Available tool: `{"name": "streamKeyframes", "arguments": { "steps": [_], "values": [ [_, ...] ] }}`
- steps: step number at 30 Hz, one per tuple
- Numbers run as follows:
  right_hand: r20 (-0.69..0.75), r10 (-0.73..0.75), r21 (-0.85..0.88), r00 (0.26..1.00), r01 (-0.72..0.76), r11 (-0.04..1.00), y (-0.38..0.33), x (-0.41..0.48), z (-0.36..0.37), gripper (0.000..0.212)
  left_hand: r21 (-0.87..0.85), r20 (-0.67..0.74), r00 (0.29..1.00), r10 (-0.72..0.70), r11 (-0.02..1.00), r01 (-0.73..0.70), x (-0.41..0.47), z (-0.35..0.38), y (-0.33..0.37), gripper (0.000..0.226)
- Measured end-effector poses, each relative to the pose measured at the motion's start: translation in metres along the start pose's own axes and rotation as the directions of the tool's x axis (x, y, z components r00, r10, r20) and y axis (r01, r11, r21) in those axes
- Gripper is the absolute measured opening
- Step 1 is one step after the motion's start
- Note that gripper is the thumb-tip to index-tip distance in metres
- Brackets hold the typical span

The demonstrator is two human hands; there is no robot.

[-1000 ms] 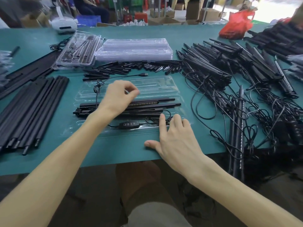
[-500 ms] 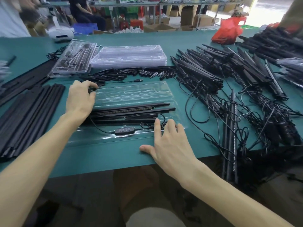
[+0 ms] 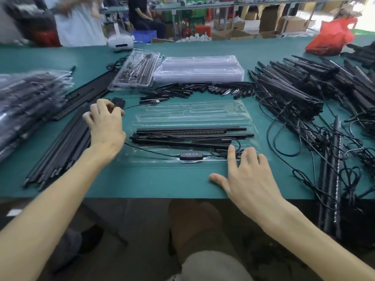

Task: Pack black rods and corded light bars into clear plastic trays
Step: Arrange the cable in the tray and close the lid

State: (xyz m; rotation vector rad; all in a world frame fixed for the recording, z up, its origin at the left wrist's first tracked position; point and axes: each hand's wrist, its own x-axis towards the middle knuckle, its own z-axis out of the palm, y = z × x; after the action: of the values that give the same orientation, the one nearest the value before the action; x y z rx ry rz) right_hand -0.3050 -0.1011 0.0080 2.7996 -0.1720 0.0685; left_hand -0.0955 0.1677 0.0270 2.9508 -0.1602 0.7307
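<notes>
Tabletop (image 3: pixel 142 183) is bearing the clear tray (image 3: pixel 192 110), with black rods (image 3: pixel 233 136) and a corded light bar (image 3: pixel 182 130) lying inside. Right hand (image 3: pixel 247 177) is still pressing flat on its near edge. Left hand (image 3: pixel 105 124), now shifted past the tray's left end, is gripping the cord (image 3: pixel 132 107).

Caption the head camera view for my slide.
Right hand rests on the part-filled clear tray; left hand grips a cord.

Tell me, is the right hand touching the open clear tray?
Touching. The head view shows the right hand's straight fingers lying on the clear tray's near right edge, thumb on the green table.
</notes>
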Motion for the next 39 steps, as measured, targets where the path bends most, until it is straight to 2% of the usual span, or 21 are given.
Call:
{"name": "streamKeyframes", "arguments": {
  "steps": [2, 5, 12, 14, 17, 20, 22, 24, 26, 28, 32, 36, 39],
  "values": [
    [0.0, 0.001, -0.01, 1.0, -0.001, 1.0, -0.001, 0.0, 0.0, 0.095, 0.092, 0.125, 0.989, 0.073, 0.992, -0.085, 0.002, 0.001, -0.004, 0.052],
    [-0.001, 0.009, -0.011, 1.0, -0.009, 1.0, -0.002, 0.0, -0.001, 0.096, 0.161, 0.283, 0.955, 0.088, 0.977, -0.138, 0.002, 0.001, -0.01, 0.048],
    [-0.005, 0.021, 0.002, 1.0, -0.021, 1.0, -0.003, 0.001, -0.001, 0.099, 0.307, 0.36, 0.929, 0.085, 0.929, -0.204, -0.002, -0.005, -0.02, 0.04],
    [-0.003, 0.022, 0.004, 1.0, -0.022, 1.0, -0.003, 0.0, -0.001, 0.1, 0.248, 0.332, 0.939, 0.088, 0.952, -0.177, 0.003, -0.009, -0.009, 0.037],
    [0.003, 0.018, 0.015, 1.0, -0.018, 1.0, -0.003, 0.0, 0.0, 0.098, 0.012, 0.253, 0.961, 0.11, 0.993, -0.117, 0.016, -0.009, 0.017, 0.03],
    [0.007, 0.007, 0.03, 1.0, -0.007, 1.0, -0.003, 0.0, 0.0, 0.095, -0.223, 0.225, 0.962, 0.157, 0.969, -0.105, 0.028, -0.001, 0.048, 0.03],
    [0.011, 0.005, 0.043, 1.0, -0.005, 0.999, -0.003, 0.001, 0.0, 0.094, -0.3, 0.253, 0.949, 0.19, 0.948, -0.11, 0.036, 0.005, 0.07, 0.032],
    [0.018, 0.002, 0.049, 1.0, -0.003, 0.999, -0.003, 0.001, 0.0, 0.094, -0.304, 0.329, 0.926, 0.184, 0.949, -0.08, 0.046, 0.012, 0.084, 0.036],
    [0.023, -0.003, 0.049, 1.0, 0.002, 0.999, -0.002, 0.001, 0.001, 0.094, -0.237, 0.397, 0.905, 0.152, 0.97, -0.059, 0.056, 0.021, 0.082, 0.041],
    [0.024, -0.008, 0.062, 1.0, 0.006, 0.998, -0.002, 0.001, 0.002, 0.094, -0.181, 0.422, 0.9, 0.11, 0.983, -0.036, 0.063, 0.029, 0.065, 0.045],
    [0.019, -0.004, 0.074, 1.0, 0.003, 0.997, -0.002, 0.001, 0.004, 0.093, -0.176, 0.47, 0.881, 0.062, 0.984, 0.024, 0.062, 0.041, 0.03, 0.042],
    [0.004, -0.002, 0.071, 1.0, 0.001, 0.997, -0.003, 0.001, 0.005, 0.092, -0.19, 0.437, 0.898, -0.049, 0.971, 0.146, 0.068, 0.049, 0.034, 0.061],
    [0.002, 0.007, 0.073, 1.0, -0.007, 0.997, -0.003, 0.001, 0.006, 0.092, -0.294, 0.419, 0.906, -0.052, 0.937, 0.189, 0.074, 0.051, 0.047, 0.058]
  ]
}}
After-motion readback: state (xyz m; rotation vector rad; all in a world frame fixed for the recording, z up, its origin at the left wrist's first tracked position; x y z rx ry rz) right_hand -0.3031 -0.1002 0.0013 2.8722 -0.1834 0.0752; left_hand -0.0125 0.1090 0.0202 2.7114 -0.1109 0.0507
